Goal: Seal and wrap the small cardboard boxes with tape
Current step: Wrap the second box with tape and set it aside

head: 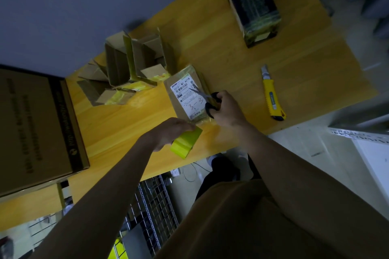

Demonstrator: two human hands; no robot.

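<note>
1. Box position: I see the small labelled cardboard box [188, 92] flat on the wooden table [231, 65], near its front edge and about midway along it.
2. Right hand [226, 111]: fingers curled through the black handles of the scissors [207, 99]. The hand sits just beside the box's right side; the blades lie over the label.
3. Left hand [168, 132]: clamped on a yellow-green tape roll [186, 142], just off the box's near corner, over the table's front edge.
4. Other items: opened cardboard boxes [126, 69] toward the table's far left edge; a yellow utility knife [272, 95] near the right edge; a dark wrapped box [252, 4] at the far right corner; a large carton [35, 128] at the left end.
</note>
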